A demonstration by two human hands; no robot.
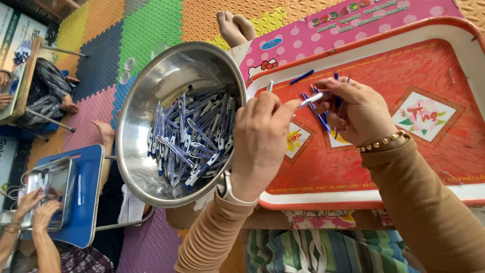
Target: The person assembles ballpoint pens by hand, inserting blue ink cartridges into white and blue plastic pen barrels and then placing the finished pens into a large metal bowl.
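Note:
My left hand [260,139] pinches a clear pen barrel [309,99] by its end, over the red tray [404,167]. My right hand [353,111] holds a bundle of several thin blue refills [319,115] and touches the barrel's tip. A steel bowl [151,167] just left of my left hand is filled with several blue-and-white pens [192,139]. Loose blue refills [301,77] lie on the tray near its far edge.
The tray sits on a pink dotted table [323,35]. At the lower left another person's hands [30,207] work over a small metal tray [48,187] on a blue chair-desk [86,202]. Coloured foam mats [146,25] cover the floor; bare feet [235,28] show behind the bowl.

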